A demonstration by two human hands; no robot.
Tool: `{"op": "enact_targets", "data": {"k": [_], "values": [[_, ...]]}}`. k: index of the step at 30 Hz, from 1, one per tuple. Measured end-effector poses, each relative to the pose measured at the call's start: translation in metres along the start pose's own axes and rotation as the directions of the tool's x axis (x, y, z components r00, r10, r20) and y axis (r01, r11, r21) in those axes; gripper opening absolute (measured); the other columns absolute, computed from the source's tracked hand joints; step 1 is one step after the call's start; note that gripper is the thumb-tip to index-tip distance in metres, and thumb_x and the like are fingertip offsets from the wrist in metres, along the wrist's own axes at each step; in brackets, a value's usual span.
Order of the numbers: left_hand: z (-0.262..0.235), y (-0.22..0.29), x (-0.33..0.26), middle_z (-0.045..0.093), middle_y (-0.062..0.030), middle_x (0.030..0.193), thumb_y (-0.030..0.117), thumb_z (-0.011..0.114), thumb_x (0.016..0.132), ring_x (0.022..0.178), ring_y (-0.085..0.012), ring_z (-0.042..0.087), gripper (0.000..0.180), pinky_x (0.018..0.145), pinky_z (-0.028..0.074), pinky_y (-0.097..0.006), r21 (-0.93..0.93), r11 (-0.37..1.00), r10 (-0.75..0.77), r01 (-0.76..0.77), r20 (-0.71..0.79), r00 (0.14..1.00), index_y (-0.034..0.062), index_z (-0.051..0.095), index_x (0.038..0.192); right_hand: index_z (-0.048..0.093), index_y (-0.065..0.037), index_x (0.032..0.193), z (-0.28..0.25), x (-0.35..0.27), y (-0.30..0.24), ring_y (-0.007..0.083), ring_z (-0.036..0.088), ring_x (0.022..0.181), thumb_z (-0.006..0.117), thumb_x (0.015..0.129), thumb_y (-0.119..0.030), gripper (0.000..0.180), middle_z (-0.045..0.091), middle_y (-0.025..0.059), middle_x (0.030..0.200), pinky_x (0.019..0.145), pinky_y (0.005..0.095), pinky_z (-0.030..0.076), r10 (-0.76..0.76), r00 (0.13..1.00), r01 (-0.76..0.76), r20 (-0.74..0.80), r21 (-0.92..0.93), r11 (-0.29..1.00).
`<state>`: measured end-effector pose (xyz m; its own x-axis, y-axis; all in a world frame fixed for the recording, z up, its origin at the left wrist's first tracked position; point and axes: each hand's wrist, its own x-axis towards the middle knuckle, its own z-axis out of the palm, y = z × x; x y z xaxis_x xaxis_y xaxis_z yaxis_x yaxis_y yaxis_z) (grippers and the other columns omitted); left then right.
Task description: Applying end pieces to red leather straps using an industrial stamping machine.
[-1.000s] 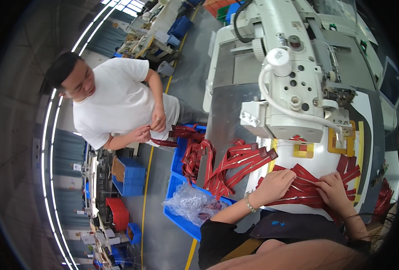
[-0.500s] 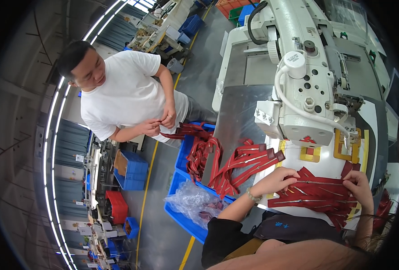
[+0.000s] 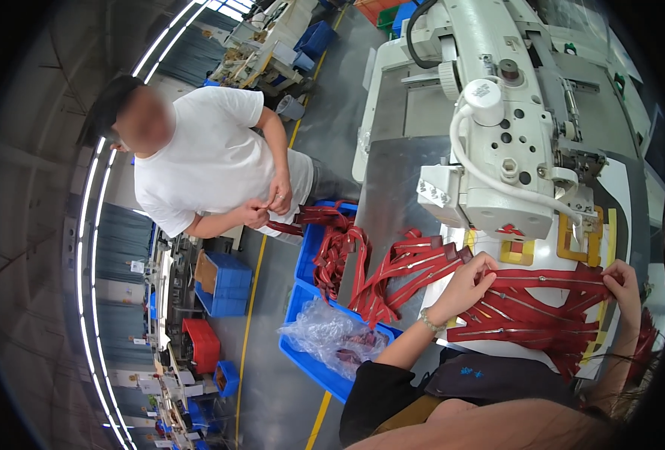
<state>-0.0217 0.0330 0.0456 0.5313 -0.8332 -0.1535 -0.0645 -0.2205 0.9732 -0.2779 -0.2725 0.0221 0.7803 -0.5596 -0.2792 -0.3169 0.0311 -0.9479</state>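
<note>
A red zipper [image 3: 546, 280] with a metal chain is stretched sideways between my two hands. My left hand [image 3: 469, 288] pinches its left end and my right hand [image 3: 623, 285] pinches its right end. Beneath it, a loose pile of red zippers [image 3: 523, 335] lies on the white plate in front of a sewing machine [image 3: 501, 157]. Just beyond the stretched zipper are two yellow frames on the plate, a smaller one [image 3: 526, 259] and a larger one [image 3: 598, 238] under the machine head. More red zippers [image 3: 415, 264] lie fanned out left of my left hand.
A blue bin [image 3: 307, 251] heaped with red zippers [image 3: 331, 259] stands left of the metal table [image 3: 392, 187]. Nearer, another blue bin [image 3: 295, 346] holds clear plastic [image 3: 331, 334]. A person in a white shirt [image 3: 216, 154] stands beyond, holding a red strip.
My hands have moved up from the pile and farther apart, and one zipper is now pulled straight between them just short of the yellow frames.
</note>
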Motion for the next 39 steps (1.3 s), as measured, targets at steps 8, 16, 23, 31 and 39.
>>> {"op": "enact_targets", "data": {"k": [8,16,23,31,39], "values": [[0.016,-0.009,0.002,0.060,-0.0069,0.074,0.007,0.063,0.086,0.062,-0.0166,0.059,0.008,0.058,0.047,-0.028,0.397,0.871,0.331,-0.290,-0.037,0.943,0.0036,0.063,0.093,0.059,-0.001,0.090,0.009,0.003,-0.034,0.0032,0.049,0.049,0.059,0.085,-0.002,0.005,0.054,-0.0019,0.063,0.043,0.0173,0.036,0.007,0.999,-0.007,-0.031,0.023,1.000],[0.039,-0.001,0.015,0.059,-0.0064,0.087,0.001,0.060,0.081,0.071,-0.0225,0.060,0.022,0.062,0.050,-0.033,0.801,0.458,0.504,-0.385,0.123,0.855,0.0033,0.065,0.103,0.059,-0.001,0.094,-0.003,-0.003,-0.025,0.0012,0.046,0.051,0.057,0.087,-0.002,0.007,0.055,-0.0023,0.067,0.046,0.0158,0.035,-0.034,0.993,0.036,-0.113,0.014,0.999],[0.058,0.011,0.027,0.062,-0.0076,0.104,0.007,0.064,0.080,0.078,-0.0192,0.062,0.032,0.062,0.051,-0.031,0.872,0.300,0.572,-0.387,0.160,0.804,0.0037,0.063,0.112,0.059,-0.002,0.096,-0.002,0.005,-0.022,-0.0003,0.043,0.053,0.056,0.089,-0.004,0.008,0.055,-0.0030,0.074,0.047,0.0151,0.033,-0.060,0.977,0.070,-0.206,0.039,0.997],[0.072,-0.009,0.016,0.048,-0.0274,0.130,0.021,0.066,0.083,0.119,-0.0383,0.050,0.049,0.097,0.043,-0.043,0.839,0.345,0.431,-0.421,0.257,0.865,-0.0006,0.053,0.125,0.060,-0.002,0.097,0.007,0.000,-0.050,0.0010,0.054,0.073,0.056,0.091,-0.006,0.009,0.058,-0.0029,0.083,0.058,0.0157,0.044,-0.109,0.980,0.103,-0.165,-0.044,0.994],[0.074,-0.010,0.020,0.039,-0.0305,0.138,0.028,0.062,0.086,0.129,-0.0403,0.040,0.059,0.105,0.035,-0.047,0.844,0.375,0.354,-0.383,0.251,0.901,-0.0012,0.044,0.134,0.061,-0.001,0.097,0.006,0.004,-0.061,0.0019,0.053,0.072,0.055,0.090,-0.004,0.010,0.058,-0.0019,0.082,0.059,0.0166,0.044,-0.238,0.947,0.246,-0.216,0.012,0.969]]}}
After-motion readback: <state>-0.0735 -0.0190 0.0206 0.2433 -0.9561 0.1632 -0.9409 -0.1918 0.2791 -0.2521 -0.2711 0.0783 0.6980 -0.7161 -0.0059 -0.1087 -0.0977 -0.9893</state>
